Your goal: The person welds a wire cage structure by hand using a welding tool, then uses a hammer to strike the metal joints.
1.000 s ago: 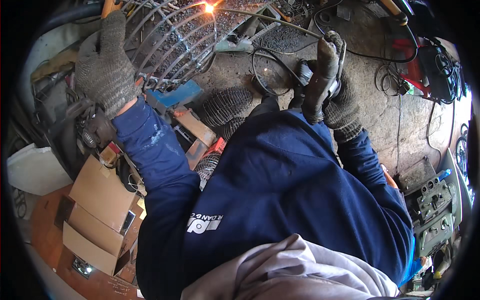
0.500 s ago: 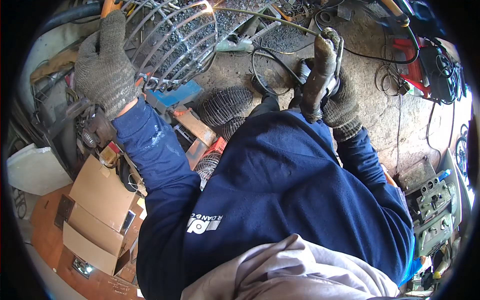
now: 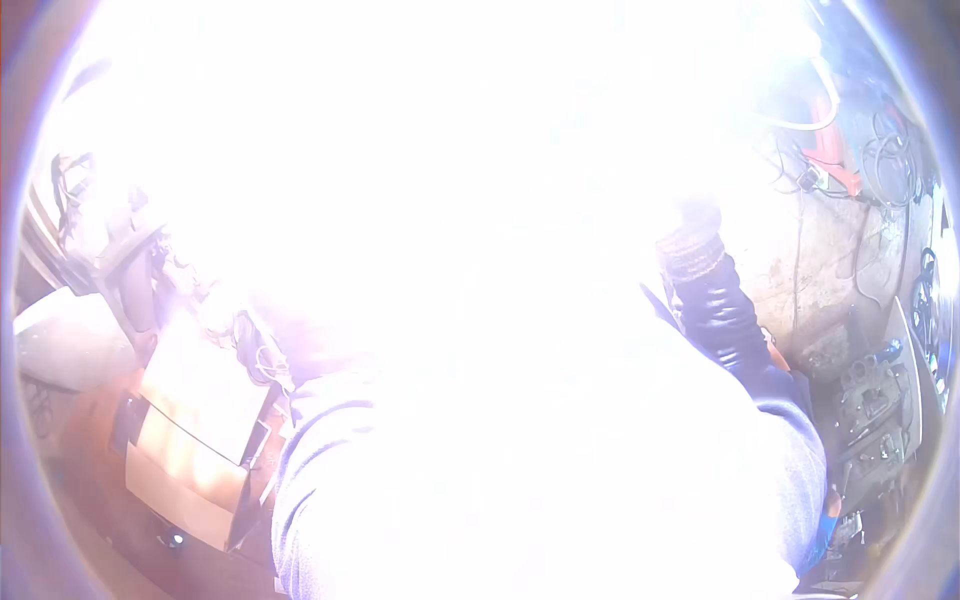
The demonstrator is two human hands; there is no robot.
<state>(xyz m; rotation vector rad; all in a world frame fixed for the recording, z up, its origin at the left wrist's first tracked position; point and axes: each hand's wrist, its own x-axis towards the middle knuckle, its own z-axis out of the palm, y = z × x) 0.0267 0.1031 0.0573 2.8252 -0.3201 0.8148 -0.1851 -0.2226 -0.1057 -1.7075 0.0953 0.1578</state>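
Glove point(image 3: 692, 252) (glare-whitened), right arm point(image 3: 722, 312) extended forward

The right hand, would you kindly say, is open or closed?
Cannot tell: white glare hides its fingers; the knitted cuff and blue sleeve show.

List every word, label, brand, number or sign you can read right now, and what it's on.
None can be read.
Middle of the view: white glare hides any lettering.
Cardboard box at left: no legible marking.
Grey equipment at right: too small and blurred to tell.
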